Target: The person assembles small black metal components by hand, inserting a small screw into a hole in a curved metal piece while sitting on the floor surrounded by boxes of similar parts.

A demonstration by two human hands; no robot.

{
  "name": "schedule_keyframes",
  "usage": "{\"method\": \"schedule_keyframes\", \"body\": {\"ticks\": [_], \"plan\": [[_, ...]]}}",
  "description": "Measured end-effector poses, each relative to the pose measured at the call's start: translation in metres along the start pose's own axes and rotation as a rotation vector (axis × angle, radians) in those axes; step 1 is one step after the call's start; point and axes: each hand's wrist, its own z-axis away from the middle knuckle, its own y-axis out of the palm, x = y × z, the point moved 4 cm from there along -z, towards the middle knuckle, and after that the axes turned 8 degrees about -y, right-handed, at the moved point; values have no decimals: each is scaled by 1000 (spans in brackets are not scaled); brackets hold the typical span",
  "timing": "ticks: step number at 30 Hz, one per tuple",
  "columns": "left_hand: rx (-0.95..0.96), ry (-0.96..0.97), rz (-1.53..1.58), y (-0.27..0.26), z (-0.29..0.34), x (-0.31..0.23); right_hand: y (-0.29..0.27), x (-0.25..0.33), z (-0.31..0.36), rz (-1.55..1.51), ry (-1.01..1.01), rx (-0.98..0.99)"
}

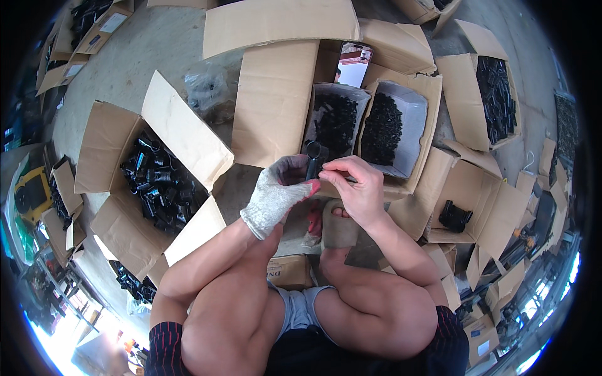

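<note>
My left hand (pixel 271 199), in a pale knitted glove with red and dark fingertips, grips a black plastic part with a round ring (pixel 315 152) at its top. My bare right hand (pixel 362 189) is closed in a pinch against the part's right side; whatever small piece sits between its fingertips is hidden. Just beyond my hands, small black pieces (pixel 335 122) fill one grey tray, and more small black pieces (pixel 381 128) lie in a second grey tray (pixel 416 116) beside it. Both trays stand in an open cardboard box (pixel 433 103).
An open carton (pixel 103 147) at left holds a heap of black plastic parts (pixel 160 182). At right, another carton (pixel 486 188) has a few black parts (pixel 454 216) inside. A phone (pixel 353 64) leans behind the trays. A clear plastic bag (pixel 207 88) lies on the floor.
</note>
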Motion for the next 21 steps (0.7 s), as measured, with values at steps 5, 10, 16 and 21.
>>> {"method": "schedule_keyframes", "body": {"ticks": [5, 10, 16, 21], "plan": [[-11, -21, -40, 1, -1, -1, 2, -7, 3, -3, 12, -30], [-18, -3, -34, -1, -2, 1, 3, 0, 1, 47, -3, -26], [-18, -8, -77, -1, -4, 1, 7, -6, 7, 81, 39, -52], [-47, -30, -79, -2, -4, 3, 13, -10, 13, 33, 65, -92]]}}
